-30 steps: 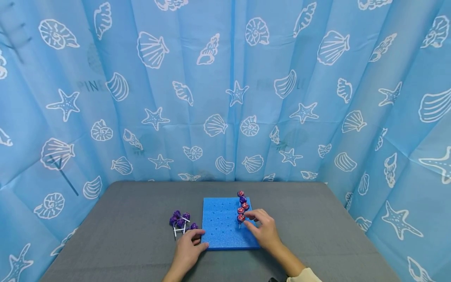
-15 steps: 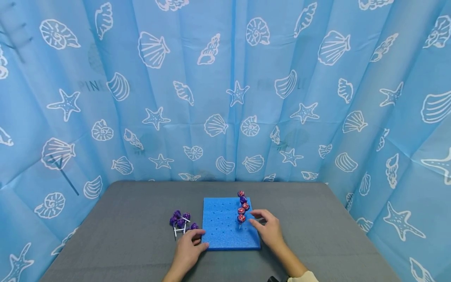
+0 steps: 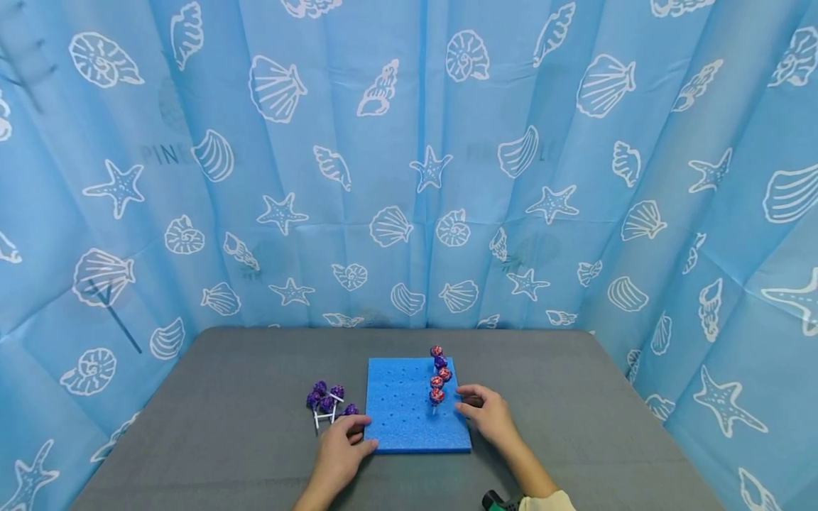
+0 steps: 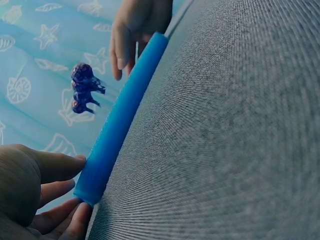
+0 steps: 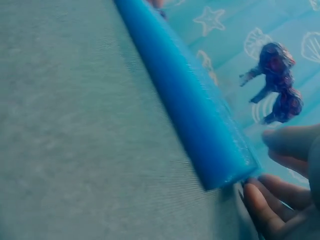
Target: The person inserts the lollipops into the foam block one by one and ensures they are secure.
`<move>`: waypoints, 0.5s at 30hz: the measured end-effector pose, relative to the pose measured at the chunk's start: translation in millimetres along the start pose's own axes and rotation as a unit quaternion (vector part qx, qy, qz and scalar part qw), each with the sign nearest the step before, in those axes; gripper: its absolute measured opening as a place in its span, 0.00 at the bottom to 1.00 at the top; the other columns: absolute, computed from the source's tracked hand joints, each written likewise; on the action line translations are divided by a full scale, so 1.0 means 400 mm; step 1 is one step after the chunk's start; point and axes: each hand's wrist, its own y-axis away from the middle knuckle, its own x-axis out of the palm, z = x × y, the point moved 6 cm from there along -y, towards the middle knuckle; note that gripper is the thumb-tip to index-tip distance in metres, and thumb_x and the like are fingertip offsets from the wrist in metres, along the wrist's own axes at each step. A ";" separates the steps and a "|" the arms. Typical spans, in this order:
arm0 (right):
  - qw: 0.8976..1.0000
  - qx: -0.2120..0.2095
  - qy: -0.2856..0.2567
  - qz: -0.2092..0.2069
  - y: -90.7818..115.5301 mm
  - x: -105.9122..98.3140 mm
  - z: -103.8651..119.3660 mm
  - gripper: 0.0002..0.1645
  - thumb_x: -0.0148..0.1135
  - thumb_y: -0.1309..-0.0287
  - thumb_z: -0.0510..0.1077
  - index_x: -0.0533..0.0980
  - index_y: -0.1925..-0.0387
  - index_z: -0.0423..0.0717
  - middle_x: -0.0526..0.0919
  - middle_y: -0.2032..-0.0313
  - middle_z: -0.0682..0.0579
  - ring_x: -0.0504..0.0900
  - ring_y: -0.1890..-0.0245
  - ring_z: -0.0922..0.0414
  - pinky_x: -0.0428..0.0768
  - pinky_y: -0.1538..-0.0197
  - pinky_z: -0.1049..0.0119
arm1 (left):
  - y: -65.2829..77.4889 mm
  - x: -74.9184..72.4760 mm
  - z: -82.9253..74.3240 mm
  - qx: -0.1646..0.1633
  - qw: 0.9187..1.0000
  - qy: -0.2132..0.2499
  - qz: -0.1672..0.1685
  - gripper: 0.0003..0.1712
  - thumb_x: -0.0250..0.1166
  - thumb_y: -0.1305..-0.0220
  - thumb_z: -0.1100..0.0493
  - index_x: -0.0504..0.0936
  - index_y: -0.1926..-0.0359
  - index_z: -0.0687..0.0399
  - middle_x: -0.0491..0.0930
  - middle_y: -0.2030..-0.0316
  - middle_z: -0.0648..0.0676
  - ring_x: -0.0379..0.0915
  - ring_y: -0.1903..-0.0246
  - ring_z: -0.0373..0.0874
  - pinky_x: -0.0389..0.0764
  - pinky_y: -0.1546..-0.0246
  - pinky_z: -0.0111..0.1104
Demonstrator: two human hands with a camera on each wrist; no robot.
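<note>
A blue foam board (image 3: 409, 429) with rows of small holes lies on the table. Several lollipops with red-and-white wrappers (image 3: 437, 396) and a purple one (image 3: 440, 362) stand upright in a line on its right side. My left hand (image 3: 339, 451) grips the board's front left corner, thumb and fingers on either side of it in the left wrist view. Beside the right edge rests my right hand (image 3: 488, 415), fingers loosely bent. In the right wrist view its thumb (image 5: 287, 142) is apart from the board, while lower fingers (image 5: 262, 202) lie right at the board's corner.
Several purple-wrapped lollipops (image 3: 327, 403) with white sticks lie in a loose pile left of the board, close to my left hand. The grey table (image 3: 255, 397) ends at a blue shell-patterned curtain (image 3: 409, 284). A dark wrist device (image 3: 498, 501) shows at my right sleeve.
My right hand has drawn back to the right, away from the nearest red lollipop, which stays upright in the board. My left hand keeps its place at the corner.
</note>
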 end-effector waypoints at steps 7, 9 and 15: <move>0.999 0.008 -0.006 0.035 -0.004 0.000 -0.014 0.12 0.70 0.47 0.33 0.84 0.58 0.43 0.84 0.60 0.50 0.81 0.60 0.54 0.80 0.55 0.57 | -0.003 -0.003 -0.004 0.009 1.000 0.014 -0.010 0.20 0.75 0.52 0.68 0.82 0.56 0.63 0.79 0.57 0.58 0.78 0.57 0.52 0.83 0.59 0.33; 0.999 0.006 -0.014 0.051 -0.004 0.000 -0.016 0.13 0.69 0.47 0.34 0.83 0.57 0.42 0.84 0.60 0.49 0.81 0.60 0.54 0.81 0.58 0.60 | -0.003 -0.005 -0.009 0.016 1.000 0.016 -0.012 0.19 0.75 0.52 0.68 0.82 0.56 0.64 0.80 0.57 0.59 0.79 0.57 0.52 0.83 0.60 0.34; 0.993 0.003 -0.044 0.105 0.000 0.002 -0.021 0.18 0.68 0.44 0.36 0.81 0.50 0.39 0.84 0.57 0.46 0.81 0.59 0.53 0.80 0.59 0.64 | -0.009 -0.024 -0.023 0.036 0.999 -0.007 -0.036 0.17 0.75 0.51 0.64 0.84 0.57 0.59 0.81 0.60 0.56 0.79 0.61 0.49 0.82 0.64 0.33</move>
